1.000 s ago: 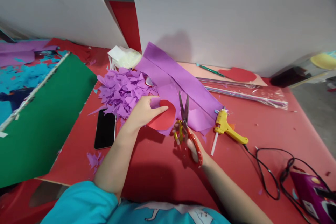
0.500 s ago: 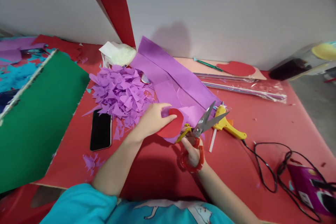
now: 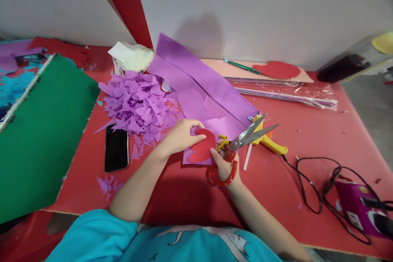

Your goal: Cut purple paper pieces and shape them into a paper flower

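My left hand (image 3: 186,136) pinches a red heart-shaped paper cutout (image 3: 203,145) against a piece of purple paper (image 3: 196,160) underneath, its thumb on top of the red shape. My right hand (image 3: 225,166) has scissors (image 3: 245,137) with red and yellow handles looped on it; the blades are spread and point away to the upper right. The right thumb also presses the right edge of the red cutout and purple paper. Behind the hands lie larger purple sheets (image 3: 211,86). A yellow glue gun (image 3: 267,141) lies just beyond the blades.
Purple paper scraps (image 3: 138,106) are heaped at the left, beside a phone (image 3: 117,149). A green board (image 3: 46,143) leans farther left. At the back right are a green pen (image 3: 244,67), another red cutout (image 3: 278,70) and plastic-wrapped sticks (image 3: 288,97). A black cord (image 3: 302,188) curls near a purple box (image 3: 359,208).
My right hand has moved up, its thumb now on the red cutout's edge. The purple paper beneath shows more fully. The scissors have shifted slightly right, and the view has shifted a little.
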{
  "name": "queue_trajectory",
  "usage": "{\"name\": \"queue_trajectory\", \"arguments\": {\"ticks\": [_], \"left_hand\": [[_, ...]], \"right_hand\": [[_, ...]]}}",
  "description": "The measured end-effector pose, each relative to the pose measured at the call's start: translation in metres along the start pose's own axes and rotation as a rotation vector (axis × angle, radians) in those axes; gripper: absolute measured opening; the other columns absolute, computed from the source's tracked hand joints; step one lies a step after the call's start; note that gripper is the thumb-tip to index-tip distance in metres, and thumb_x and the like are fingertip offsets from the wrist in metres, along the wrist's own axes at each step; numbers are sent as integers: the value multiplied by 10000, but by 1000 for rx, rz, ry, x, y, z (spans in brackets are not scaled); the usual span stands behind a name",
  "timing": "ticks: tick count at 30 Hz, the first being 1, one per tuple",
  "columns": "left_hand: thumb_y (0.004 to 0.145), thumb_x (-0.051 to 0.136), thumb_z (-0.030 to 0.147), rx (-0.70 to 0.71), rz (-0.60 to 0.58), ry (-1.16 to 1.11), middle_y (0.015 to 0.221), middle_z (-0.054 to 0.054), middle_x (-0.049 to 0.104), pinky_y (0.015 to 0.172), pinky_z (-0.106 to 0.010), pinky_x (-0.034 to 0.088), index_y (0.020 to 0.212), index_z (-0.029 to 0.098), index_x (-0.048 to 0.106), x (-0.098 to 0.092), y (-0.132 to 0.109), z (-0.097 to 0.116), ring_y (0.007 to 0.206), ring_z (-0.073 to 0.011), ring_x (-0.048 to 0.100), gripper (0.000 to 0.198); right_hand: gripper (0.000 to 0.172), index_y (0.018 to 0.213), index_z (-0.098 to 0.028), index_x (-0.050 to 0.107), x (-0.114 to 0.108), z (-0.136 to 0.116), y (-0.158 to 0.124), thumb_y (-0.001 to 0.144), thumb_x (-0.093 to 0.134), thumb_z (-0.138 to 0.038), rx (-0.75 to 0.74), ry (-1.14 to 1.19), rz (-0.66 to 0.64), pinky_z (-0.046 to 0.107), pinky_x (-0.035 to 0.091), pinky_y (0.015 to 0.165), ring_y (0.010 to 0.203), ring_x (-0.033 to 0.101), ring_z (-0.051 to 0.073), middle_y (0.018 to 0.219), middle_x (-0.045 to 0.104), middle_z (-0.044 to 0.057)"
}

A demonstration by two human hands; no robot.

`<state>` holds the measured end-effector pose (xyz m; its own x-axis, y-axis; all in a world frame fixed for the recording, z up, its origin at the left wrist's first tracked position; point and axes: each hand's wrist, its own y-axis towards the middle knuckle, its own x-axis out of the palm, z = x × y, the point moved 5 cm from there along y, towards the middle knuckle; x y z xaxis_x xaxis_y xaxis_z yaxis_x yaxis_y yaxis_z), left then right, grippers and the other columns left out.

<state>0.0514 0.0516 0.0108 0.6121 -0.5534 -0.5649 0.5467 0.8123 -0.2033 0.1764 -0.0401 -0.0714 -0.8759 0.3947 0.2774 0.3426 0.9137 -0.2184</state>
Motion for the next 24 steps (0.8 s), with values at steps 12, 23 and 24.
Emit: {"name": "queue_trajectory", "arguments": {"ticks": [12,23,24], "left_hand": [[694,577,197,36,-74,-41,929,-22,683,802,-268,451,890,179,633,-3,-1,-2,881,-174,619,204],[727,567,207,23,-83,-1,802,-9,708,679,-255,443,805,176,682,-3,-2,-1,720,-164,623,143],[727,569,216,17,-73,-1,809,-10,709,682,-258,446,817,178,685,-4,-2,-2,722,-165,623,152]], "right_hand": [[208,841,-213,520,4,-3,-5,718,661,-303,-96,-137,-74,365,494,780,796,594,187,831,594,28],[138,825,-202,539,6,-7,-7,742,627,-268,-143,-225,-117,354,475,830,879,585,194,917,599,50],[136,817,-201,538,6,-7,-7,742,627,-272,-145,-223,-111,354,477,825,880,584,196,913,601,50]]}}
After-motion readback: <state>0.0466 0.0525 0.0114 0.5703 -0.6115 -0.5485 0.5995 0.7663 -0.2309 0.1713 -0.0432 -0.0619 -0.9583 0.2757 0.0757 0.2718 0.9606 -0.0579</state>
